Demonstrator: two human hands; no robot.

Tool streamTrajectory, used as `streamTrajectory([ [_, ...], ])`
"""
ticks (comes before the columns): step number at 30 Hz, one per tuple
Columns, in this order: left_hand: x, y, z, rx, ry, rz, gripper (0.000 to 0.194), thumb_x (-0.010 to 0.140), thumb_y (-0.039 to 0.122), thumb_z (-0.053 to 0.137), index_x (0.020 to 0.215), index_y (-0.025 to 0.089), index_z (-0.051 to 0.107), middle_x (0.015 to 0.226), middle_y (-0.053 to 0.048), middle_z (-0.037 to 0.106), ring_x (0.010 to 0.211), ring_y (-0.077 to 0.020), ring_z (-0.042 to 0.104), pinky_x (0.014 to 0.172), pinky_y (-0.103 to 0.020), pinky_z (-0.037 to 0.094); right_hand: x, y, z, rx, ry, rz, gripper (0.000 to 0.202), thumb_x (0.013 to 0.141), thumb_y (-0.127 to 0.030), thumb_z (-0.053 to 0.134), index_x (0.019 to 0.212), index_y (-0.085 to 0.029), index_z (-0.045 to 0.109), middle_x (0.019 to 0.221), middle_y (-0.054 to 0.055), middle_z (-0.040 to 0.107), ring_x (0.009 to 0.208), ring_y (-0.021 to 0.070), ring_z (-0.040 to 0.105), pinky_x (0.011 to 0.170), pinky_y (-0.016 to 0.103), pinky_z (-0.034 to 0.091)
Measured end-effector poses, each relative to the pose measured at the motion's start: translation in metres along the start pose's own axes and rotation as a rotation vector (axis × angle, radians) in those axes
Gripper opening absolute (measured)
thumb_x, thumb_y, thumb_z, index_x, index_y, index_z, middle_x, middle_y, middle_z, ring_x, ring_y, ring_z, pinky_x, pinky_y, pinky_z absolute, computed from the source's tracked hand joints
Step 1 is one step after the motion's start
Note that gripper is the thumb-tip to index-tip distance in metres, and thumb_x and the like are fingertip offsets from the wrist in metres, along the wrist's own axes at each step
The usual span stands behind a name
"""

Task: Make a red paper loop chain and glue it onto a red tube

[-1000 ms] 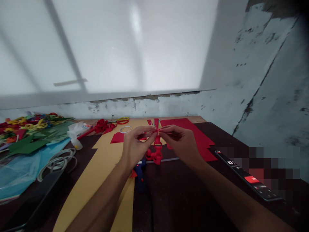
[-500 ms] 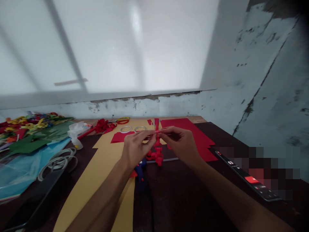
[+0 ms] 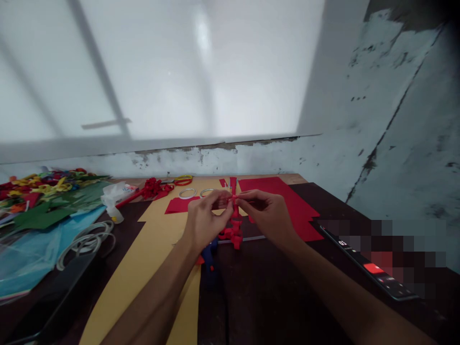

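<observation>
A small red paper piece (image 3: pixel 234 197) is pinched between the fingertips of both hands at the middle of the view. My left hand (image 3: pixel 210 215) holds it from the left, my right hand (image 3: pixel 268 211) from the right, and their fingertips nearly meet. Just below the fingertips lie several curled red pieces (image 3: pixel 235 235). A blue glue gun (image 3: pixel 210 261) rests on the dark table beneath my left hand. Behind the hands, a red strip (image 3: pixel 233 183) points toward the wall. The small piece's exact shape is hidden by fingers.
Red sheets (image 3: pixel 294 206) lie at the right, tan paper (image 3: pixel 129 268) at the left. Two rings (image 3: pixel 187 193), scissors (image 3: pixel 183 180), a red paper flower (image 3: pixel 153 188), a small bottle (image 3: pixel 115 214), a coiled cable (image 3: pixel 81 244) and a colourful pile (image 3: pixel 53 184) lie leftward. A phone (image 3: pixel 370 266) sits far right.
My left hand has shifted slightly to the right, with its fingers bent a little differently. My right hand stays almost in place, and both still pinch the red piece.
</observation>
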State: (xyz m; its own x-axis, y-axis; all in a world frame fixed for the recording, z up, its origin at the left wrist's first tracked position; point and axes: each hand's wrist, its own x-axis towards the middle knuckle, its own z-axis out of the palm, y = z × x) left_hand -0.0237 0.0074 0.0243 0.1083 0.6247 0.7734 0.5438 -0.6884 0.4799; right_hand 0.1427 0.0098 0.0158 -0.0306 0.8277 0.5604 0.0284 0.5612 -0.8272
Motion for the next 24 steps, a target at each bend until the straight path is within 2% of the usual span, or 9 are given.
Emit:
streamTrajectory([
  [3, -0.0003, -0.0015, 0.0011, 0.034, 0.018, -0.021, 0.010, 0.082, 0.020, 0.068, 0.092, 0.019, 0.069, 0.083, 0.001, 0.076, 0.073, -0.0135, 0.074, 0.072, -0.022, 0.060, -0.0014, 0.0000, 0.0026, -0.006, 0.000, -0.041, 0.011, 0.079, -0.026, 0.073, 0.089, -0.021, 0.078, 0.089, 0.005, 0.075, 0.079, 0.0172, 0.071, 0.072, 0.029, 0.059],
  [6, -0.0011, -0.0042, 0.0005, 0.122, 0.023, 0.016, 0.005, 0.083, 0.020, 0.067, 0.088, 0.021, 0.070, 0.083, 0.001, 0.076, 0.074, -0.0149, 0.074, 0.071, -0.024, 0.059, -0.0039, -0.0011, 0.0065, -0.017, 0.011, -0.070, 0.010, 0.080, -0.024, 0.073, 0.088, -0.021, 0.078, 0.092, 0.005, 0.075, 0.085, 0.0179, 0.071, 0.077, 0.029, 0.060],
  [16, -0.0034, -0.0034, -0.0030, 0.196, 0.018, 0.151, 0.006, 0.087, 0.018, 0.065, 0.091, 0.021, 0.069, 0.081, 0.002, 0.077, 0.074, -0.0126, 0.074, 0.066, -0.018, 0.054, -0.0049, -0.0034, 0.0089, -0.034, 0.069, -0.065, 0.008, 0.080, -0.022, 0.073, 0.086, -0.021, 0.078, 0.089, 0.004, 0.075, 0.081, 0.0164, 0.072, 0.075, 0.028, 0.060],
  [20, -0.0035, -0.0026, -0.0010, 0.164, 0.003, 0.095, 0.008, 0.088, 0.019, 0.063, 0.092, 0.022, 0.069, 0.084, 0.001, 0.077, 0.076, -0.0142, 0.075, 0.068, -0.021, 0.056, -0.0050, -0.0036, 0.0084, -0.050, 0.070, -0.060, 0.009, 0.080, -0.024, 0.072, 0.088, -0.022, 0.078, 0.091, 0.004, 0.075, 0.082, 0.0171, 0.072, 0.075, 0.029, 0.060],
  [24, -0.0026, -0.0021, 0.0017, 0.099, -0.012, -0.029, 0.024, 0.086, 0.019, 0.065, 0.110, 0.023, 0.067, 0.090, -0.001, 0.078, 0.076, -0.0148, 0.074, 0.073, -0.024, 0.058, -0.0050, -0.0015, 0.0082, -0.059, 0.066, -0.041, 0.011, 0.082, -0.026, 0.070, 0.089, -0.022, 0.077, 0.093, 0.005, 0.075, 0.084, 0.0179, 0.072, 0.076, 0.031, 0.060],
])
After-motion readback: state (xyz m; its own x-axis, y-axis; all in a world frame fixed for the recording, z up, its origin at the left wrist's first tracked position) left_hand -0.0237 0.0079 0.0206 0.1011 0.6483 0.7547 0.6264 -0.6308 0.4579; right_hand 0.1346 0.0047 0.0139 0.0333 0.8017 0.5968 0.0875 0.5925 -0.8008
